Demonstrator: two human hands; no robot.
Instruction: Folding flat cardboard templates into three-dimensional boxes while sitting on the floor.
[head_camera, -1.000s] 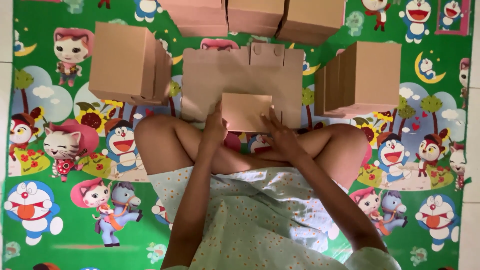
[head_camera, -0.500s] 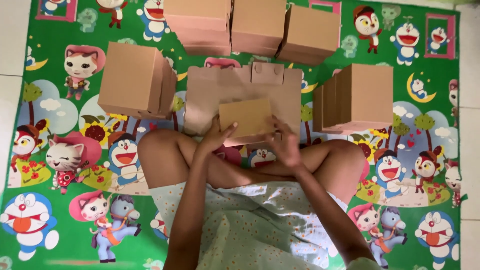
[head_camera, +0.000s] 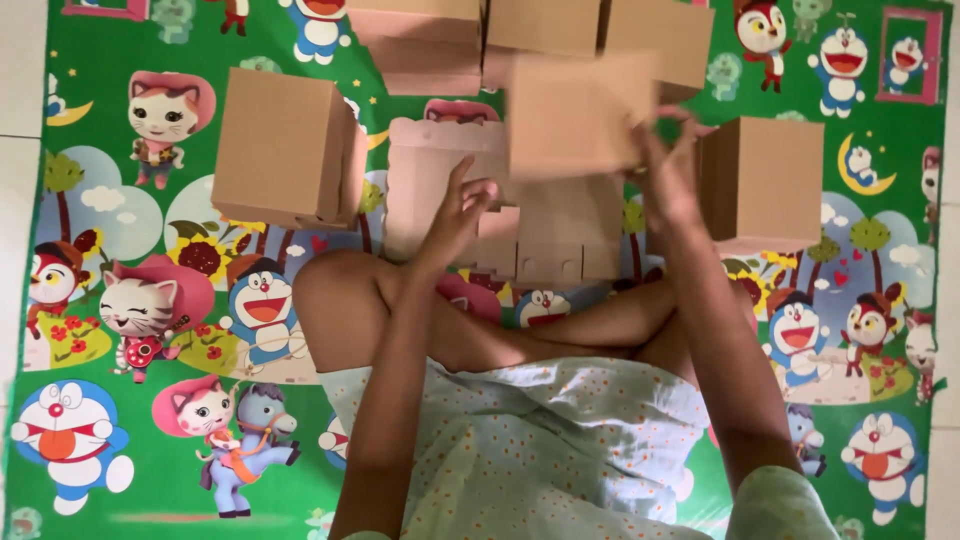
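Lifting a box off the pile

Sitting cross-legged on the cartoon mat (head_camera: 140, 420), the person has raised the folded box (head_camera: 580, 115) off the flat cardboard stack (head_camera: 520, 220). Right hand (head_camera: 668, 170) grips its edge; left hand (head_camera: 462, 205) has let go, fingers spread.

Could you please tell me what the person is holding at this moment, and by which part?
The right hand grips a blurred folded cardboard box by its right edge; the left hand is open, holding nothing.

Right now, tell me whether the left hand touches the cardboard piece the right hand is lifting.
Apart. The head view shows the left hand open beside the raised cardboard piece, flat cardboard visible between them; the right hand grips its right edge.
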